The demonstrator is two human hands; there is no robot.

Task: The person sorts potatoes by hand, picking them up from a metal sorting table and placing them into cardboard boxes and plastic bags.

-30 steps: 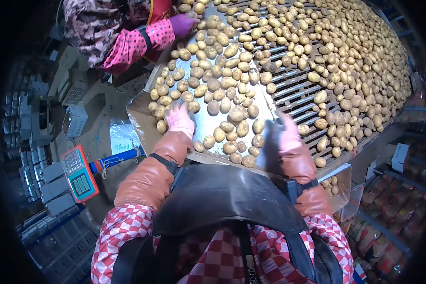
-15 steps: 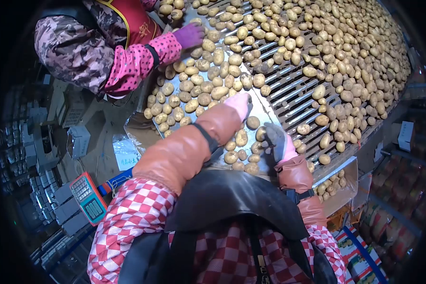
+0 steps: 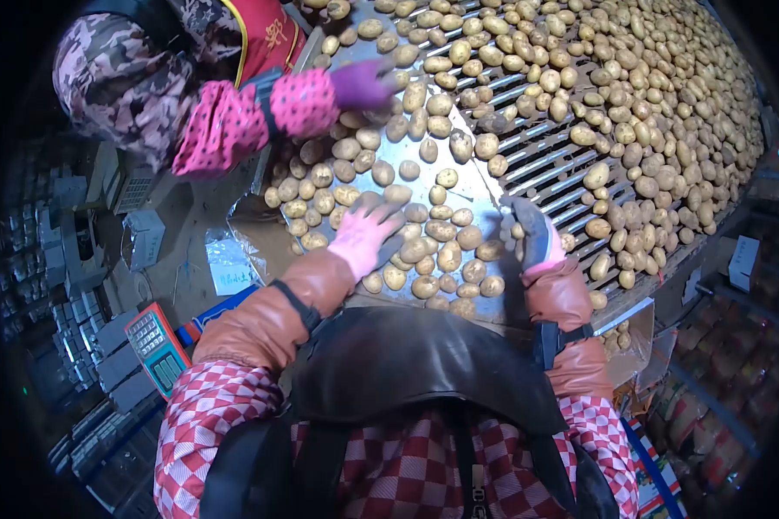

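Note:
My left hand (image 3: 370, 232), in a pink glove with grey fingers, lies over potatoes (image 3: 344, 195) on the metal sheet (image 3: 417, 164). Its fingers are stretched out and slightly apart, touching the potatoes beneath. My right hand (image 3: 535, 235), gloved the same way, is at the sheet's right edge beside the metal bars (image 3: 528, 164). Its fingers curl around a small potato (image 3: 517, 231), which shows only in part. Between my hands lie more loose potatoes (image 3: 449, 255), close to my dark apron (image 3: 424, 363).
A co-worker's purple-gloved hand (image 3: 363, 85) is over the sheet at upper left. A large potato heap (image 3: 666, 121) covers the right side. A red and teal device with buttons (image 3: 157, 346) stands at lower left. Below the right edge is a cardboard box (image 3: 636, 337) holding potatoes.
My left hand has swung left and nearer my body, and potatoes between my hands have shifted. My right hand has moved slightly right and up. The co-worker's hand has moved right and downward.

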